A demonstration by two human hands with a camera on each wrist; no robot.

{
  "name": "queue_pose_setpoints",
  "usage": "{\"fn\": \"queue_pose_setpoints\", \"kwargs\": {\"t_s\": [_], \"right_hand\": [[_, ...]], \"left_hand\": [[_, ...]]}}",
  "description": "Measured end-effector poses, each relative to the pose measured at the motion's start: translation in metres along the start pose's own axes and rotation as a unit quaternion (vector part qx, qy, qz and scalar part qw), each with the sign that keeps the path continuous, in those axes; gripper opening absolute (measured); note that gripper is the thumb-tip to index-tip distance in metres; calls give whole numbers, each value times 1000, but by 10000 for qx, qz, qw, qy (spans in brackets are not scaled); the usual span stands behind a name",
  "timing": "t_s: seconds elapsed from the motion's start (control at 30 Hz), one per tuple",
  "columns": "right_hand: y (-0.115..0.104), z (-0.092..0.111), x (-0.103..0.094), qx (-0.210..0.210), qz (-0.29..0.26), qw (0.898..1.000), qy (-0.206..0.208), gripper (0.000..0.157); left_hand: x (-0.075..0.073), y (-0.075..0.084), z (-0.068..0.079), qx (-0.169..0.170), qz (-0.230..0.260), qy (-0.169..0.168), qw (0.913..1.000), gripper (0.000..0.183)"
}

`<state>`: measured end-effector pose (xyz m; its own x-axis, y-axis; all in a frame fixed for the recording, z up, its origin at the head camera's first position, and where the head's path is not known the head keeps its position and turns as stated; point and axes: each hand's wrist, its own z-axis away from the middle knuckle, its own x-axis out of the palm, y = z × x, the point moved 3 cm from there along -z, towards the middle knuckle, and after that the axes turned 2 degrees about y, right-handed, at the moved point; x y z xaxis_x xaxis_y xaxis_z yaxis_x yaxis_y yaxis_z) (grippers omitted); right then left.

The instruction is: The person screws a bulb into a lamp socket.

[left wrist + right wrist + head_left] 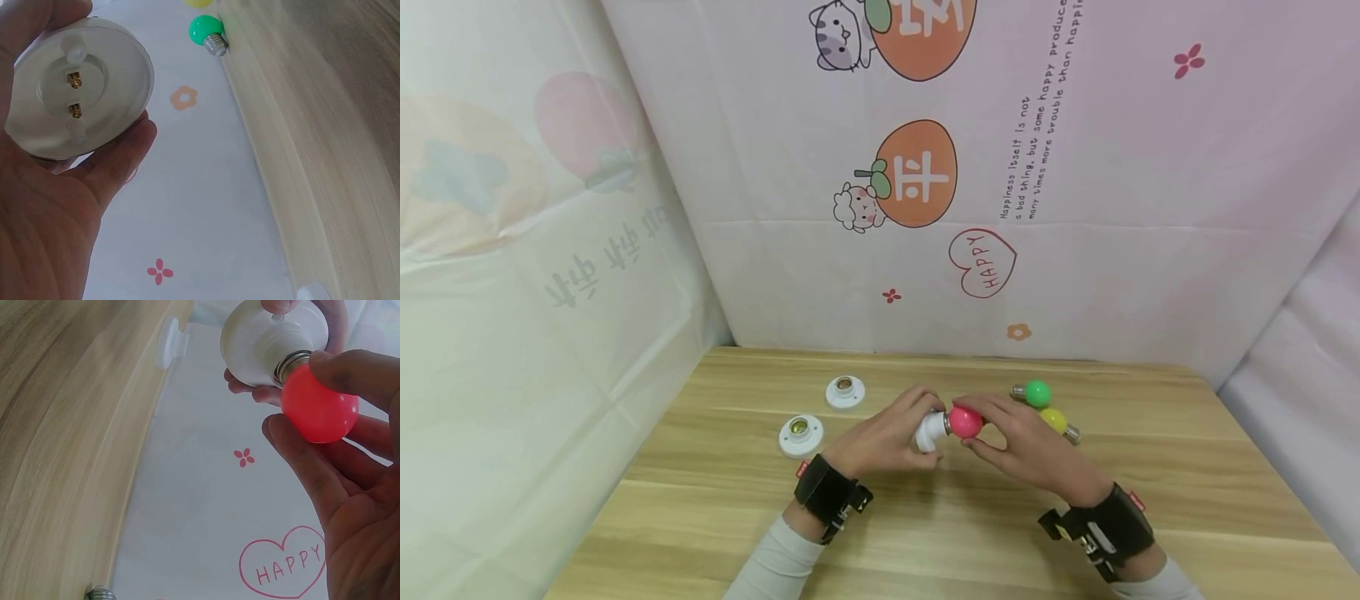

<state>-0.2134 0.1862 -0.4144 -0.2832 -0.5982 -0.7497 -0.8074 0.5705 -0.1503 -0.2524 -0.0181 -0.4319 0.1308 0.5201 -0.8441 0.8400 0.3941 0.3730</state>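
A white round lamp holder (122, 69) is gripped by its rim in my left hand (887, 433); the left wrist view shows its underside with two brass terminals. My right hand (1026, 442) pinches a red light bulb (319, 406) between thumb and fingers. The bulb's metal screw base sits at the mouth of the holder's socket, with some thread still showing in the right wrist view. Both hands are close together above the middle of the wooden table (895, 533).
Two more white lamp holders, a farther one (854, 401) and a nearer one (810, 444), lie to the left. A green bulb (1038, 393) and a yellow bulb (1052, 419) lie beyond my right hand. A printed cloth (790, 275) hangs behind the table.
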Motion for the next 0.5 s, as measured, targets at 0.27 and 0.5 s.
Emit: {"fn": "queue_pose_setpoints", "kwargs": {"t_s": [0.27, 0.5], "right_hand": [[0, 1, 0, 146, -24, 9999, -67, 53], [0, 1, -1, 446, -87, 9984, -340, 50]], "left_hand": [[0, 0, 0, 90, -66, 26, 9999, 52], [-1, 2, -1, 218, -114, 49, 9997, 52]]}}
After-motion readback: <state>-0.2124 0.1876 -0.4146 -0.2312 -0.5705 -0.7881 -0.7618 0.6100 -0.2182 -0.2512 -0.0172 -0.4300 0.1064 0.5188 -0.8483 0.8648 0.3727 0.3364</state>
